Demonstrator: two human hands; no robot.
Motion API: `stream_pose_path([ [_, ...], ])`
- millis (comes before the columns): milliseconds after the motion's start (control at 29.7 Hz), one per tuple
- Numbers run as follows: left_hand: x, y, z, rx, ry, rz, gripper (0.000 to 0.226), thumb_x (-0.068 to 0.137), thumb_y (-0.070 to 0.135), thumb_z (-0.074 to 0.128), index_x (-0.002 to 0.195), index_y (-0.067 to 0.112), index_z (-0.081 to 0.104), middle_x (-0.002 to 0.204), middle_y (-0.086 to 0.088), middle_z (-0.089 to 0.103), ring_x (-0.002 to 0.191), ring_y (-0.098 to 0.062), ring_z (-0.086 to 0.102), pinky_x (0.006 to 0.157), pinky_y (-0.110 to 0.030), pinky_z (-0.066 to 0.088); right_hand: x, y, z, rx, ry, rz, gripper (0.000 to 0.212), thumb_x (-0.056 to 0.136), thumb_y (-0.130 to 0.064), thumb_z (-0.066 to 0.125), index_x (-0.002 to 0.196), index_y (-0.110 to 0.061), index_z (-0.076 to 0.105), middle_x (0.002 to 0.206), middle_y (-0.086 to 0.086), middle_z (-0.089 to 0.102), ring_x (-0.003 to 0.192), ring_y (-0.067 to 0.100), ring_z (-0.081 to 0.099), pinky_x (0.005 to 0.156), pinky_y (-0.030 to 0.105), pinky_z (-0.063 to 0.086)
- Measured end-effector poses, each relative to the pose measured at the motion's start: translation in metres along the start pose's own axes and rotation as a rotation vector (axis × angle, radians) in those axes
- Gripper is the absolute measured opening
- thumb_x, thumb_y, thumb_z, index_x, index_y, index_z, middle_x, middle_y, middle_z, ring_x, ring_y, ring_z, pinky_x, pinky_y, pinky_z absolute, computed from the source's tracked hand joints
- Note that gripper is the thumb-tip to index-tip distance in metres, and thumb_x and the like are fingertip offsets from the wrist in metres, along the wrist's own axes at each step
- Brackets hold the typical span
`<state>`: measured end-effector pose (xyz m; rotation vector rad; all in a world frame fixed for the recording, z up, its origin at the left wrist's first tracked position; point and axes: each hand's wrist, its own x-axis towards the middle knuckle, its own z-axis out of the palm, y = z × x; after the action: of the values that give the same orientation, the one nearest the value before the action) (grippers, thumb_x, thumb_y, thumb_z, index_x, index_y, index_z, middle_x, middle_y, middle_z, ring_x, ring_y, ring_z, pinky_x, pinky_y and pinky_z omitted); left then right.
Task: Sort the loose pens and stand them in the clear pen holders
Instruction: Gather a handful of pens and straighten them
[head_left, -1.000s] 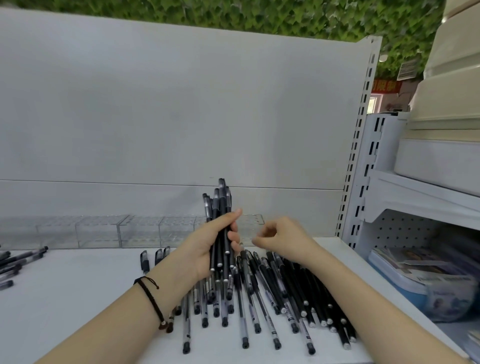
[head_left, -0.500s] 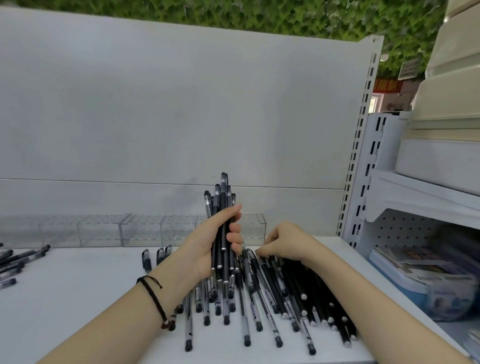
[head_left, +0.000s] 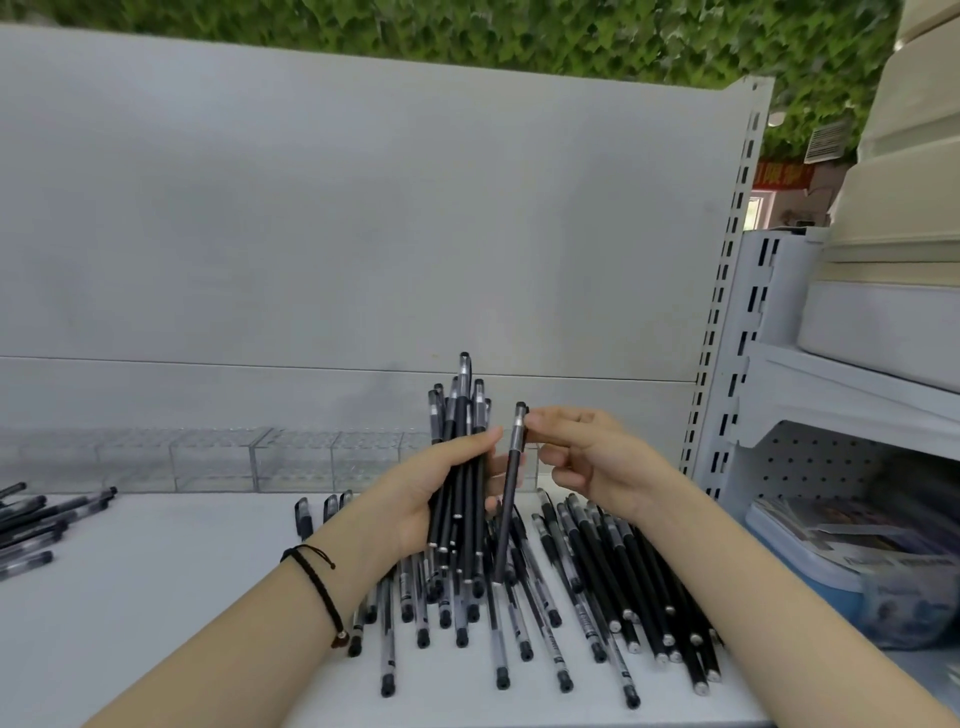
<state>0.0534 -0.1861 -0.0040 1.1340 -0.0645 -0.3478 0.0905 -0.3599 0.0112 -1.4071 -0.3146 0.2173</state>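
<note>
My left hand (head_left: 422, 493) grips an upright bundle of black pens (head_left: 460, 415), their caps pointing up. My right hand (head_left: 582, 457) pinches one black pen (head_left: 511, 499) near its top and holds it nearly upright, just right of the bundle. Under both hands a pile of loose black and clear-barrelled pens (head_left: 587, 587) lies fanned out on the white shelf (head_left: 171, 597). A row of clear pen holders (head_left: 218, 460) stands along the back panel, behind the hands, with no pens showing in them.
Another small group of dark pens (head_left: 36, 525) lies at the shelf's left edge. A white perforated upright (head_left: 727, 291) closes the shelf on the right. Beyond it, a neighbouring shelf holds packaged goods (head_left: 852, 556) and stacked cream boxes (head_left: 904, 208).
My right hand has lifted from the pile with one pen pinched in its fingers and raised it beside the bundle. My left hand kept its grip on the bundle, nearly still.
</note>
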Motion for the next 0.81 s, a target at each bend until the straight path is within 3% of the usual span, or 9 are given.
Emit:
stream_pose_path([
  [101, -0.002, -0.002, 0.004, 0.071, -0.061, -0.03, 0.037, 0.074, 0.029, 0.07, 0.103, 0.005, 0.068, 0.106, -0.011, 0.074, 0.091, -0.022, 0.072, 0.073, -0.032, 0.058, 0.0, 0.0, 0.004, -0.034, 0.016, -0.067, 0.005, 0.088, -0.006, 0.064, 0.093, -0.006, 0.064, 0.071, -0.003, 0.067, 0.046, 0.005, 0.042, 0.035, 0.015, 0.026],
  [202, -0.004, -0.002, 0.004, 0.068, -0.045, -0.052, 0.036, 0.074, 0.028, 0.072, 0.098, 0.001, 0.068, 0.096, -0.013, 0.074, 0.08, -0.024, 0.073, 0.083, -0.041, 0.058, -0.001, -0.001, 0.006, -0.052, 0.04, -0.129, 0.004, 0.089, -0.007, 0.063, 0.087, -0.009, 0.064, 0.067, -0.006, 0.065, 0.047, 0.005, 0.04, 0.037, 0.015, 0.024],
  [370, -0.006, -0.004, 0.005, 0.132, -0.12, -0.039, 0.022, 0.071, 0.028, 0.079, 0.07, 0.011, 0.065, 0.066, -0.004, 0.058, 0.054, -0.015, 0.057, 0.058, -0.029, 0.055, -0.005, 0.0, 0.011, -0.184, 0.061, -0.225, 0.003, 0.089, -0.012, 0.066, 0.087, -0.013, 0.064, 0.057, -0.006, 0.049, 0.047, 0.005, 0.04, 0.039, 0.016, 0.027],
  [504, -0.013, -0.003, 0.011, 0.07, -0.127, 0.075, 0.014, 0.069, 0.018, 0.077, 0.063, 0.018, 0.064, 0.06, 0.004, 0.044, 0.043, -0.006, 0.042, 0.042, -0.02, 0.043, -0.011, -0.005, 0.024, -0.286, 0.135, -0.364, 0.013, 0.086, -0.009, 0.069, 0.095, -0.015, 0.063, 0.079, -0.008, 0.06, 0.051, 0.005, 0.045, 0.045, 0.018, 0.037],
  [572, -0.018, 0.002, 0.011, 0.071, -0.15, 0.107, 0.012, 0.072, 0.015, 0.075, 0.064, 0.018, 0.066, 0.057, 0.005, 0.042, 0.041, -0.005, 0.041, 0.042, -0.018, 0.041, -0.016, -0.01, 0.032, -0.304, 0.123, -0.427, 0.02, 0.087, -0.007, 0.068, 0.105, -0.014, 0.062, 0.091, -0.006, 0.06, 0.054, 0.008, 0.047, 0.05, 0.02, 0.042],
  [639, -0.023, 0.009, 0.007, 0.102, -0.16, 0.147, 0.012, 0.073, 0.012, 0.074, 0.076, 0.014, 0.063, 0.058, 0.004, 0.044, 0.043, -0.006, 0.042, 0.043, -0.019, 0.042, -0.02, -0.017, 0.042, -0.304, 0.114, -0.461, 0.024, 0.087, -0.007, 0.068, 0.109, -0.015, 0.062, 0.093, -0.004, 0.059, 0.056, 0.01, 0.05, 0.056, 0.02, 0.047],
  [706, -0.032, 0.016, -0.005, 0.144, -0.178, 0.182, 0.018, 0.076, 0.009, 0.076, 0.083, 0.012, 0.059, 0.059, 0.002, 0.047, 0.046, -0.009, 0.046, 0.047, -0.022, 0.044, -0.024, -0.023, 0.056, -0.297, 0.088, -0.485, 0.025, 0.086, -0.005, 0.068, 0.108, -0.014, 0.063, 0.092, -0.002, 0.059, 0.058, 0.008, 0.054, 0.06, 0.02, 0.049],
  [807, -0.05, 0.026, -0.03, 0.276, -0.167, 0.252, 0.013, 0.075, 0.015, 0.073, 0.078, 0.013, 0.06, 0.062, 0.0, 0.051, 0.054, -0.014, 0.052, 0.055, -0.027, 0.048, -0.028, -0.025, 0.083, -0.316, 0.019, -0.509, 0.02, 0.085, -0.003, 0.069, 0.102, -0.012, 0.065, 0.092, 0.006, 0.066, 0.065, 0.007, 0.06, 0.063, 0.021, 0.05],
])
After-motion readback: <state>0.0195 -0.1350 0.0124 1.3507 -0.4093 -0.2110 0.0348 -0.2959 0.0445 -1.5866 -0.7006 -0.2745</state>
